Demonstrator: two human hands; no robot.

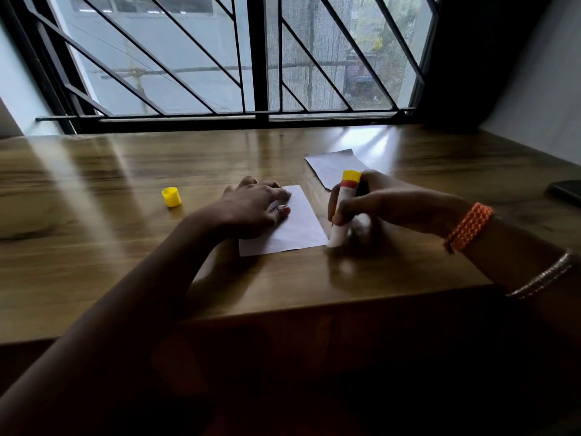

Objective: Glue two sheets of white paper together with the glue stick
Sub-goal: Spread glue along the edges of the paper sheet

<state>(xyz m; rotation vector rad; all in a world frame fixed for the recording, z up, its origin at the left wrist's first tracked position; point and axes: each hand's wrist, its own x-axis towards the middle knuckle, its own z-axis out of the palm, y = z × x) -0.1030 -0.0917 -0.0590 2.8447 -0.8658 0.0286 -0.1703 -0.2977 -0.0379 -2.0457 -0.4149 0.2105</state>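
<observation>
A small white sheet of paper [295, 228] lies on the wooden table [125, 262] in front of me. My left hand [251, 206] rests flat on its left part, pressing it down. My right hand [377, 202] grips a glue stick [342, 209] with a yellow end and a red band, held tilted with its white tip down at the sheet's right edge. A second white sheet [333, 166] lies behind my right hand, partly hidden by it. The glue stick's yellow cap [171, 197] stands apart on the table, left of my left hand.
A dark phone [566, 191] lies at the table's far right edge. A barred window [251, 58] runs along the back of the table. The table's front edge passes just below my forearms.
</observation>
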